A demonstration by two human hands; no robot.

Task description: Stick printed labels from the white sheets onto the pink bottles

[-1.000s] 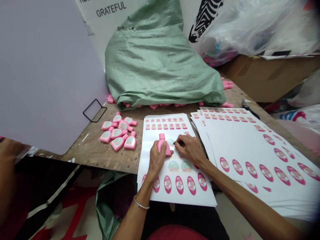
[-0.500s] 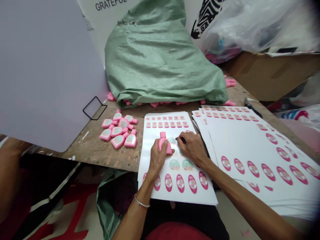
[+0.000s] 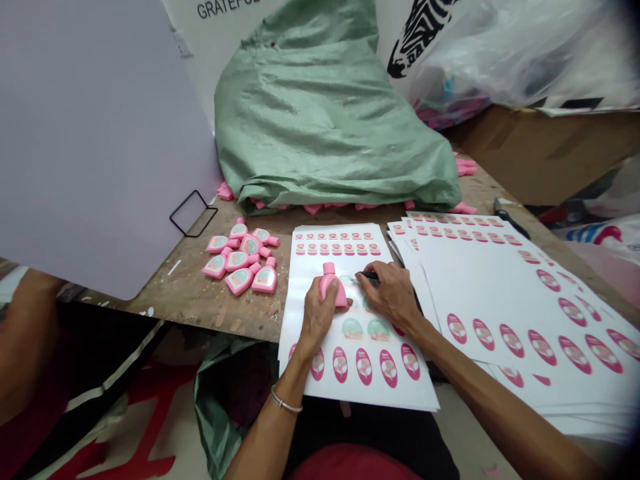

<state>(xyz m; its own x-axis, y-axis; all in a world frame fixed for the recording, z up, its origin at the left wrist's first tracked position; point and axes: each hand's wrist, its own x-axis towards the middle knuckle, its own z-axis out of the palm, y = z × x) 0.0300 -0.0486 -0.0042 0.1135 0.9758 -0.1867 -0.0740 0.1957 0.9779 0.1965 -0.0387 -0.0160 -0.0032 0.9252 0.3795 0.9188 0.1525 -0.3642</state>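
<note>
Left hand [image 3: 320,313] grip clasps the pink bottle [image 3: 333,285] on the sticker sheet [image 3: 350,373]; right hand [image 3: 393,293] pinches a dark tool [image 3: 369,275].

Pink bottle [image 3: 332,285]; white sticker sheet [image 3: 350,320], pink oval labels; green woven sack [image 3: 320,127]; zebra-striped print [image 3: 417,27].

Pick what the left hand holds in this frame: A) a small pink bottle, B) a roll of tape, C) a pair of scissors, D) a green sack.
A: the left hand is wrapped around a small pink bottle resting over the sticker sheet.
</note>
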